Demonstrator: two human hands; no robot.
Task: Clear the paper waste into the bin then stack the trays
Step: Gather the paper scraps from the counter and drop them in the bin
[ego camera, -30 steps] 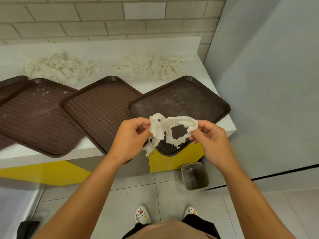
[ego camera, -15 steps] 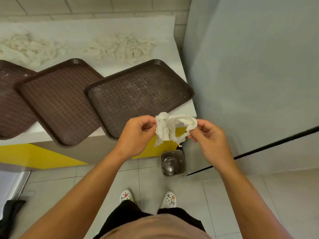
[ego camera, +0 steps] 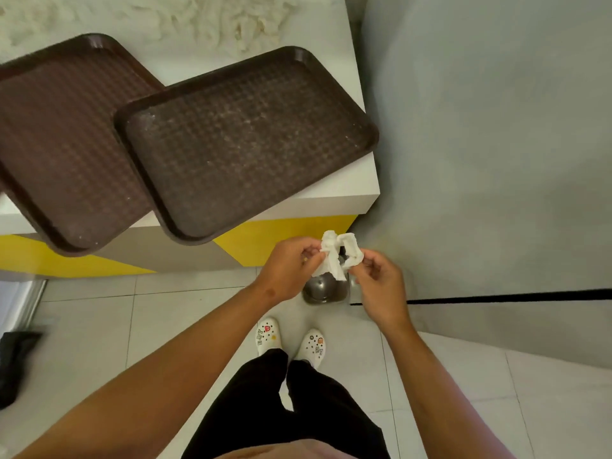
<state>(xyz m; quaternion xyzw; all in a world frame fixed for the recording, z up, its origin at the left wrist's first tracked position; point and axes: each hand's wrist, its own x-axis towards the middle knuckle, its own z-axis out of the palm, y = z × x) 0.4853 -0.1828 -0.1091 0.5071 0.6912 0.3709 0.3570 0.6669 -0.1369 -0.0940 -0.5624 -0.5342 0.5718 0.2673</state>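
Note:
A crumpled white paper tissue hangs between my two hands, directly above a small metal bin on the floor. My left hand pinches the tissue's left side. Its right end is pinched by my right hand. Two brown plastic trays lie on the white counter: the right tray overlaps the left tray, and both stick out past the counter's front edge. Loose paper waste is heaped at the back of the counter.
The white counter with a yellow front ends beside a grey wall panel on the right. My white clogs stand on the tiled floor just behind the bin. A dark object lies at the far left on the floor.
My hands carried the tissue off the counter edge and down over the bin, bunching it tighter. The view tilted downward, so the trays slid up in frame.

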